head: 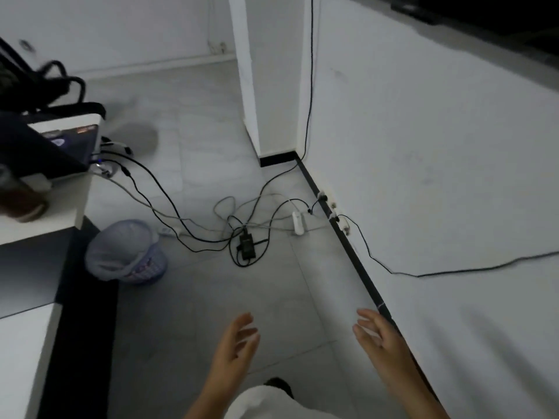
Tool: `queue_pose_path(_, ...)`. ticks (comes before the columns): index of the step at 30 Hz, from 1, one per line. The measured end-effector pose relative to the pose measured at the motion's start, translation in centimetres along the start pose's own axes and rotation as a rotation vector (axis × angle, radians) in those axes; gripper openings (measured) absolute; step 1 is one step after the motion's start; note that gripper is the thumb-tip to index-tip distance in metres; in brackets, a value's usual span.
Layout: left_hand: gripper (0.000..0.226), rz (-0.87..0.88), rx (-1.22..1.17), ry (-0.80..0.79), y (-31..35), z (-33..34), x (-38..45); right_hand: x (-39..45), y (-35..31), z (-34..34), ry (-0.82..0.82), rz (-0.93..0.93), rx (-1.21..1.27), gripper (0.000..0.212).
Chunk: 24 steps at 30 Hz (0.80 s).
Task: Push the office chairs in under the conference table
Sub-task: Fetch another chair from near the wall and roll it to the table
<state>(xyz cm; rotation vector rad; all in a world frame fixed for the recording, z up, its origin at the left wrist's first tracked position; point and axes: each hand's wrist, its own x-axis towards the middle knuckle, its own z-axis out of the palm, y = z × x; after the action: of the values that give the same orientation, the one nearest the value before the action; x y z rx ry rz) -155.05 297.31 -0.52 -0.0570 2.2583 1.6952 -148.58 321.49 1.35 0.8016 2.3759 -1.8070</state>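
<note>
— Where is the office chair [51,86] we have to push in?

— Far left, beyond the far end of the worktop [65,204]. We see only its dark, blurred back and armrest past the laptop [60,146], so we cannot tell how far it stands out from the worktop edge.

— And our hands?

— Both are near and low in view, well apart from the chair. Our left hand [236,343] and right hand [378,337] hang over the floor, fingers [246,323] loose and spread, holding nothing and touching nothing.

— Which hand is nearer?

— The left one, since the chair lies ahead and to the left of both. The right hand is close to the wall [423,176] on the right.

— Anything between us and the chair?

— The wastebasket [127,252] sits just beside the worktop's side, and a tangle of cables [242,234] crosses the floor further on. We judge we must walk forward and turn left, keeping clear of both.
</note>
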Motion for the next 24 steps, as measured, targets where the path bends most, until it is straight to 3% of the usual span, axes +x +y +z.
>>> queue_pose_path(6,0.032,-0.176,-0.058,0.176,-1.0,-2.1,10.5,12.8,-2.4,1.6,-0.085,0.081,-0.073,0.030)
queue_pose_path(15,0.025,-0.057,-0.039,0.135,8.1,-6.0,34.0,33.6,-16.5,9.2,-0.230,-0.116,-0.144,0.032)
queue_pose_path(21,0.022,-0.202,-0.106,0.170,8.7,-7.3,44.3,44.4,-19.4,11.3,-0.220,0.077,-0.123,0.029)
queue_pose_path(24,0.020,-0.305,-0.166,0.263,8.3,-8.0,49.9,51.4,-21.2,12.7,-0.212,0.159,-0.088,0.023)
